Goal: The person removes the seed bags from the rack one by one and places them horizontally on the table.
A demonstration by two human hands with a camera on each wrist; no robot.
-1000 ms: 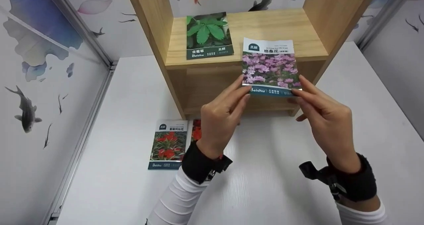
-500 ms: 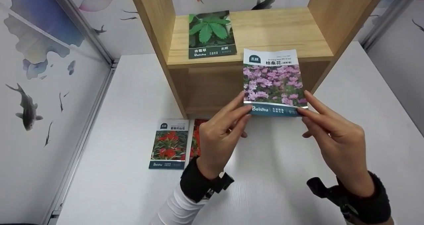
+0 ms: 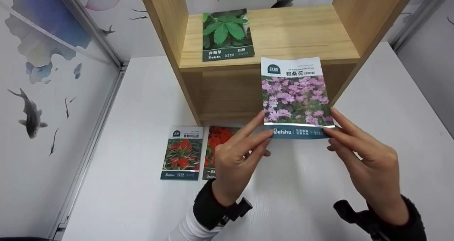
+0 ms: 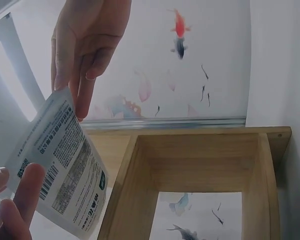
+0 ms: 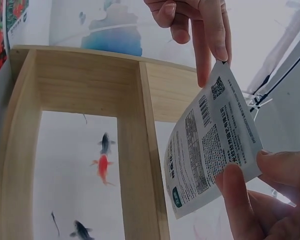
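White tabletop point(image 3: 142, 102), fish-print walls around it. We are holding a pink-flower seed packet point(image 3: 296, 97) upright in the air, in front of the wooden shelf unit point(image 3: 280, 35) and above the tabletop. Our left hand point(image 3: 237, 159) is pinching the packet's lower left corner, thumb in front and fingers behind; our right hand point(image 3: 365, 159) is pinching the lower right corner the same way. Both grips are narrow, closing on the teal bottom band. The wrist views are showing the packet's printed back point(image 4: 65, 165) point(image 5: 210, 145). On the shelf board, a green-leaf seed packet point(image 3: 227, 35) is lying flat, well apart from ours. On the tabletop, left of our left hand, two red-flower packets are lying side by side: one fully showing point(image 3: 181, 153), the other point(image 3: 218, 141) partly hidden behind the hand.
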